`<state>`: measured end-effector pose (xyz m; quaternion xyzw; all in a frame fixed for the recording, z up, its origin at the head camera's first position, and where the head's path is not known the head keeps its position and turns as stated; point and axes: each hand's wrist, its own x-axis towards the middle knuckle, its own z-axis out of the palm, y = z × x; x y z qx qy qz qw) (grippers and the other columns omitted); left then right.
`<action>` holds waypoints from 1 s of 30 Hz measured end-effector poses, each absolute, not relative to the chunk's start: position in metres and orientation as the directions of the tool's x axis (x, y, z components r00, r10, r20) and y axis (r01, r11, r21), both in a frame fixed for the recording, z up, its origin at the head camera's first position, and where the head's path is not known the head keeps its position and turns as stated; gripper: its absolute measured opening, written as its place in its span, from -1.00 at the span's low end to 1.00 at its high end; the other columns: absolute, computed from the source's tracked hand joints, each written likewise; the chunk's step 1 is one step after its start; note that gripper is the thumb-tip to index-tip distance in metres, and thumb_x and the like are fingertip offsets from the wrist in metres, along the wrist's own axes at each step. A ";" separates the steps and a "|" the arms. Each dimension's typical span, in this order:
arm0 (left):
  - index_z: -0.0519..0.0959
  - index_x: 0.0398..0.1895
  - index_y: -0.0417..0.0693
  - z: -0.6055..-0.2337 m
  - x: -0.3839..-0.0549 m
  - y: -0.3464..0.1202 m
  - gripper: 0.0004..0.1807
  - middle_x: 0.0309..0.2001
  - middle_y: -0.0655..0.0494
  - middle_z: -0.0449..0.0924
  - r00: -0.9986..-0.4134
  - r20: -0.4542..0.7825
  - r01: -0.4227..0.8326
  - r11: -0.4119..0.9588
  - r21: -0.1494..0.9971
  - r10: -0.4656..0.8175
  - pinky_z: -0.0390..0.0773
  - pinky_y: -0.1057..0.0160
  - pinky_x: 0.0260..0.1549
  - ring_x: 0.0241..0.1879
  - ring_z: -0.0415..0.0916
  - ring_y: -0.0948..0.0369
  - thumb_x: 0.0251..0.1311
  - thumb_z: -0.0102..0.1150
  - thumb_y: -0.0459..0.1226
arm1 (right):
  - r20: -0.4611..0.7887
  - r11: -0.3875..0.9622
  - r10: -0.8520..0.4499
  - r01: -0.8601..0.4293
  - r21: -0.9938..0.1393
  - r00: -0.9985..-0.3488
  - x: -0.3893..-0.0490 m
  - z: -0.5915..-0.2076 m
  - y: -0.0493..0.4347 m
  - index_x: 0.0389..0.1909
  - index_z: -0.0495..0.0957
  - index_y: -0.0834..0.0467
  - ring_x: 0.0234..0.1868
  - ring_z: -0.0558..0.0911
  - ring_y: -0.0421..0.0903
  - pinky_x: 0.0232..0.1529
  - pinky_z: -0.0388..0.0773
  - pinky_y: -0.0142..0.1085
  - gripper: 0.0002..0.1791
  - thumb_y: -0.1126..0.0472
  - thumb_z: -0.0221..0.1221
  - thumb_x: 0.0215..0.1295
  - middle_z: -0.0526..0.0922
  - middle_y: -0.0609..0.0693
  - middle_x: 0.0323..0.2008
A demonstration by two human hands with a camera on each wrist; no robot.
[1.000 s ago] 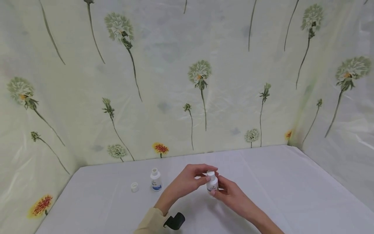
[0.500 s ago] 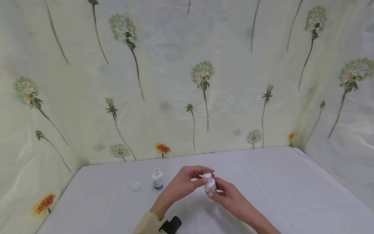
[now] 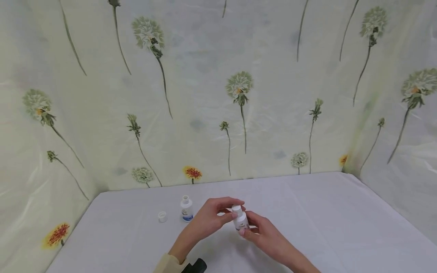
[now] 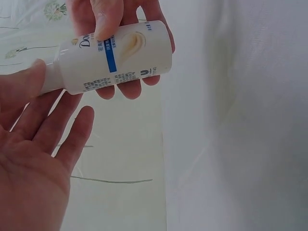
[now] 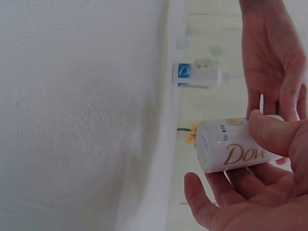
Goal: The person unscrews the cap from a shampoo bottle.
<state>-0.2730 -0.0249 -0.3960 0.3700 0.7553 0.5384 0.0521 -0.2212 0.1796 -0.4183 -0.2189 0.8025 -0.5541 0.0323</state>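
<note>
A small white Dove bottle (image 3: 241, 223) is held above the table between both hands, slightly tilted. My right hand (image 3: 266, 235) grips its body, with the thumb across the front and the fingers behind. At the top, my left hand (image 3: 206, 218) pinches the white cap (image 3: 236, 209) between thumb and fingers. The left wrist view shows the bottle's label (image 4: 130, 50) with small print and a blue stripe. In the right wrist view the Dove lettering (image 5: 245, 154) and the round base face the camera.
To the left of the hands, a second white bottle (image 3: 186, 211) with a blue label stands upright with its neck uncovered. A loose white cap (image 3: 162, 217) lies beside it on the white-covered table (image 3: 129, 242). Flower-printed sheeting (image 3: 205, 94) encloses the back and sides.
Both hands have moved left and slightly nearer with the bottle, keeping their hold on cap and body. The head view has turned a little left. The standing bottle and loose cap stay put.
</note>
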 end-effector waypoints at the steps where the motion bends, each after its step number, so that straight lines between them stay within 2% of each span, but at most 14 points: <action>1: 0.62 0.13 0.05 -0.396 -0.272 -0.026 -0.67 -0.04 0.29 0.66 -0.722 0.322 0.503 0.145 0.852 0.613 0.54 0.21 0.01 -0.01 0.56 0.32 0.32 0.20 -0.34 | 0.186 0.291 -0.386 -0.311 -0.905 -0.903 -0.221 -0.419 0.179 0.25 0.40 0.28 0.07 0.55 0.07 0.02 0.55 -0.25 -0.51 0.18 0.22 0.37 0.57 0.12 0.06; 10: 0.63 0.11 0.07 -0.398 -0.266 -0.033 -0.68 -0.05 0.29 0.67 -0.750 0.291 0.472 0.172 0.865 0.594 0.55 0.23 -0.01 -0.03 0.57 0.31 0.31 0.21 -0.34 | 0.158 0.292 -0.390 -0.285 -0.913 -0.907 -0.220 -0.421 0.174 0.23 0.41 0.28 0.03 0.55 0.03 0.00 0.55 -0.26 -0.50 0.18 0.23 0.36 0.58 0.12 0.06; 18: 0.66 0.08 0.11 -0.397 -0.256 -0.038 -0.68 -0.08 0.32 0.68 -0.795 0.311 0.462 0.187 0.867 0.522 0.57 0.28 -0.10 -0.11 0.62 0.26 0.26 0.29 -0.29 | 0.228 0.345 -0.387 -0.369 -0.863 -0.894 -0.216 -0.419 0.172 0.29 0.42 0.22 0.01 0.57 -0.10 0.00 0.55 -0.24 -0.46 0.10 0.23 0.36 0.61 0.03 0.05; 21: 0.67 0.06 0.13 -0.395 -0.251 -0.037 -0.67 -0.08 0.35 0.68 -0.825 0.306 0.438 0.196 0.877 0.476 0.56 0.22 -0.05 -0.09 0.61 0.30 0.23 0.31 -0.30 | 0.257 0.361 -0.376 -0.396 -0.844 -0.890 -0.213 -0.417 0.171 0.31 0.41 0.21 0.01 0.58 -0.12 0.01 0.54 -0.22 -0.44 0.09 0.23 0.35 0.62 0.00 0.05; 25: 0.69 0.02 0.11 -0.393 -0.246 -0.035 -0.68 -0.08 0.34 0.69 -0.854 0.319 0.424 0.194 0.885 0.410 0.54 0.04 0.05 -0.04 0.60 0.30 0.19 0.34 -0.32 | 0.274 0.385 -0.345 -0.401 -0.831 -0.898 -0.211 -0.416 0.168 0.31 0.43 0.18 0.00 0.58 -0.13 0.02 0.54 -0.20 -0.44 0.09 0.24 0.34 0.64 -0.06 0.02; 30: 0.70 0.00 0.04 -0.393 -0.244 -0.032 -0.69 -0.11 0.32 0.70 -0.888 0.321 0.401 0.214 0.891 0.328 0.58 0.11 -0.02 -0.07 0.62 0.28 0.16 0.39 -0.26 | 0.264 0.469 -0.260 -0.360 -0.807 -0.929 -0.208 -0.413 0.162 0.29 0.48 0.11 -0.05 0.59 -0.15 -0.01 0.54 -0.04 -0.42 0.02 0.29 0.28 0.67 -0.15 -0.09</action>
